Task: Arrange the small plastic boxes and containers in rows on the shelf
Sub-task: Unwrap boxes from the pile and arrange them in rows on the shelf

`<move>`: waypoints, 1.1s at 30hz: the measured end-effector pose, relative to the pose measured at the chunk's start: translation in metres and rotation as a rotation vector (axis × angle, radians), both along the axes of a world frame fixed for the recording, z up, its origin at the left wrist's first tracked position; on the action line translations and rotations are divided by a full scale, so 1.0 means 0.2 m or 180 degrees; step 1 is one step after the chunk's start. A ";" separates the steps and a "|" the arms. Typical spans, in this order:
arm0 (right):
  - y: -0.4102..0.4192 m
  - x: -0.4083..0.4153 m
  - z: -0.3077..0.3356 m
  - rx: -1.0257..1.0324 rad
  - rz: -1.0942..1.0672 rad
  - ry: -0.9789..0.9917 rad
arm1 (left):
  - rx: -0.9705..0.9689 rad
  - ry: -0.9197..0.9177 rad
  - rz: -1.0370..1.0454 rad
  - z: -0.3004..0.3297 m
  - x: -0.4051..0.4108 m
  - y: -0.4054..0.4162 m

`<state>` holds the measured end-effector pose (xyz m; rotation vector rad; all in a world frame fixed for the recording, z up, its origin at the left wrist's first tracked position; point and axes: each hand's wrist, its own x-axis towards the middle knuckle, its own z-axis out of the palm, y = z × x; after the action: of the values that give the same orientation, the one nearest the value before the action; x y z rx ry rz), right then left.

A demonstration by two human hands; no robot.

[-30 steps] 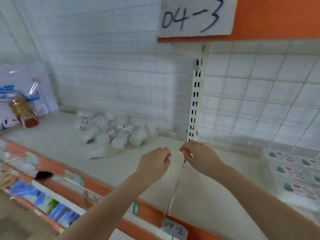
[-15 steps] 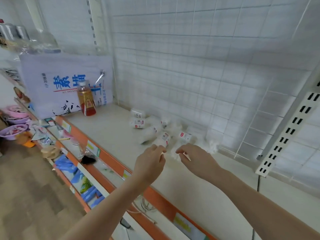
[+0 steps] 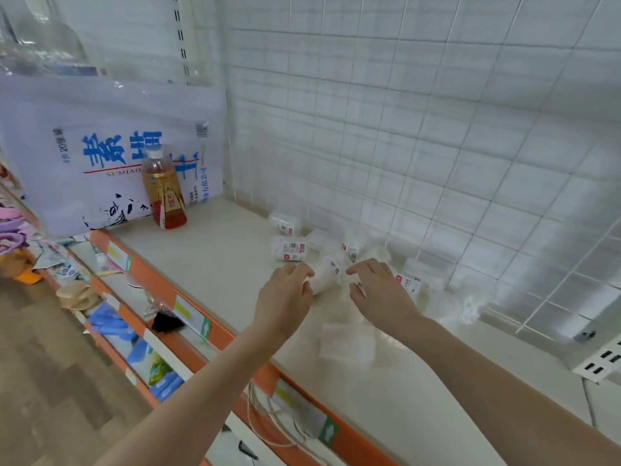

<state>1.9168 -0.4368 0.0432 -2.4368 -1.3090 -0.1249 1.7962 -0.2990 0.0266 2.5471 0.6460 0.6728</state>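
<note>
Several small clear plastic containers (image 3: 289, 248) with red-and-white labels lie tumbled in a loose heap at the back of the cream shelf (image 3: 215, 264), against the white wire grid. One container (image 3: 327, 272) lies between my hands. My left hand (image 3: 285, 297) has curled fingers at its left end. My right hand (image 3: 379, 290) has curled fingers at its right end, beside another labelled container (image 3: 408, 282). Blur hides whether either hand grips anything. A blurred clear box (image 3: 346, 341) lies on the shelf under my right wrist.
An amber drink bottle (image 3: 164, 190) stands at the shelf's left in front of a large white pack (image 3: 100, 156) with blue writing. The orange shelf edge (image 3: 215, 334) carries price tags. Goods fill the lower shelves at left. A slotted upright (image 3: 601, 361) is at right.
My view has swung left from the slotted upright to the heap of containers. Both hands have left the thin wire at the upright and moved up to the heap.
</note>
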 end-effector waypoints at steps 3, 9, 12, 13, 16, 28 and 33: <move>0.09 0.07 0.00 -0.0180 -0.0189 0.0179 | 0.0137 0.0243 -0.0071 0.00 0.08 0.09; 0.25 0.11 0.00 -0.0488 -0.0578 0.0310 | 0.0404 0.0638 0.0050 -0.05 0.15 0.19; 0.34 0.08 0.00 -0.0603 -0.0843 0.0327 | 0.0406 0.0705 0.0103 -0.06 0.14 0.23; 0.37 0.07 0.00 -0.0646 -0.0918 0.0355 | 0.0344 0.0705 0.0117 -0.07 0.13 0.24; 0.42 0.05 0.00 -0.0770 -0.1066 0.0408 | -0.0208 0.0580 0.0123 -0.07 0.07 0.27; 0.38 -0.13 0.01 -0.0588 -0.0081 0.0211 | -0.1059 0.0423 0.0448 -0.08 -0.08 0.35; 0.28 -0.09 0.05 -0.0165 -0.0147 0.0270 | -0.0568 -0.0259 0.0481 -0.04 -0.06 0.30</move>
<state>1.8991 -0.3801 0.0533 -2.4876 -1.2345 0.0005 1.7836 -0.2391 0.0188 2.3123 0.8374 0.7307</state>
